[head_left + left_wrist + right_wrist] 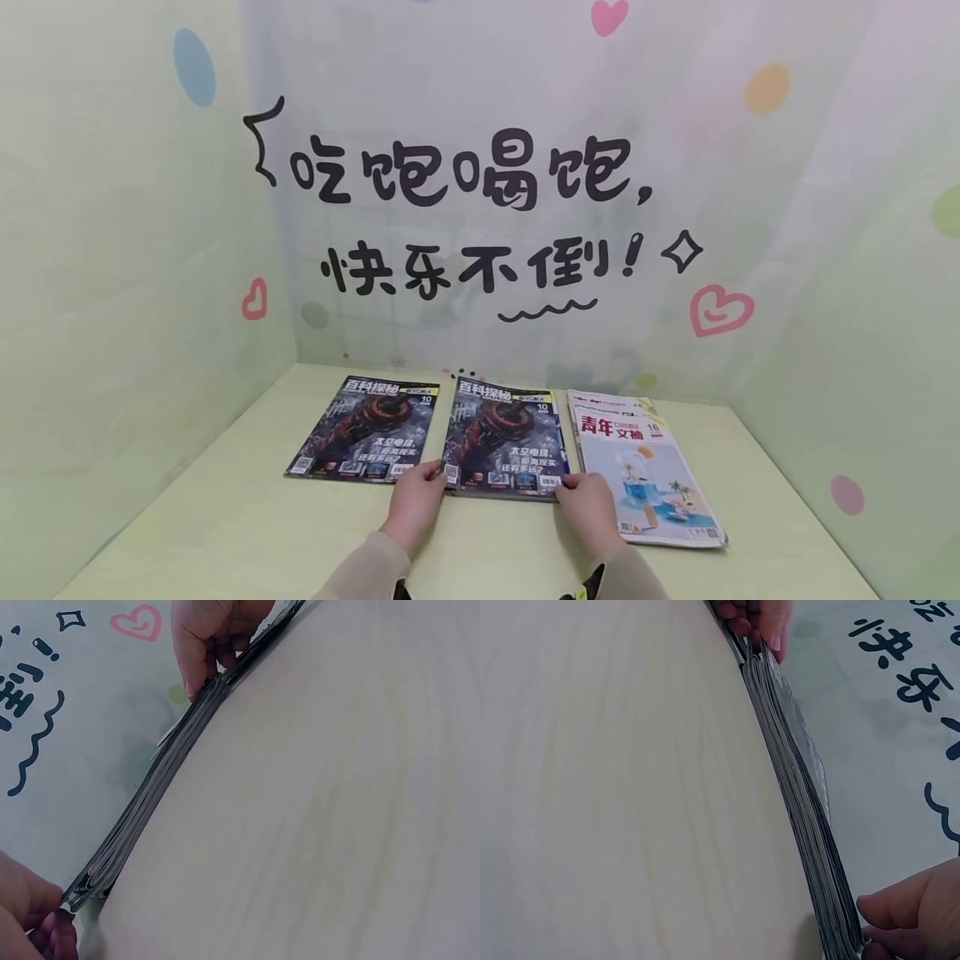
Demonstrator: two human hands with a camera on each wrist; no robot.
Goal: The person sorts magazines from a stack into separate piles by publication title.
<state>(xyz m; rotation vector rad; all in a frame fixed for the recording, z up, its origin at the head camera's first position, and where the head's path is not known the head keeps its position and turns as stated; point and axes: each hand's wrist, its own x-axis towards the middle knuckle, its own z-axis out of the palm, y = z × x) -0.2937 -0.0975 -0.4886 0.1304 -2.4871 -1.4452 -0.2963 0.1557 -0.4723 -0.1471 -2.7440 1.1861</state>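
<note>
A stack of magazines with a dark cover lies flat on the middle of the table. My left hand pinches its near left corner, and my right hand grips the near right corner. Several layered page edges of the stack show between both hands in the left wrist view. Seen from the right wrist, the thumb and curled fingers of my right hand close on one corner. Left of the stack lies a magazine pile with the same cover.
To the right, overlapping magazines with a white and blue top cover lie close to my right hand. The pale yellow table meets decorated walls at the back and both sides.
</note>
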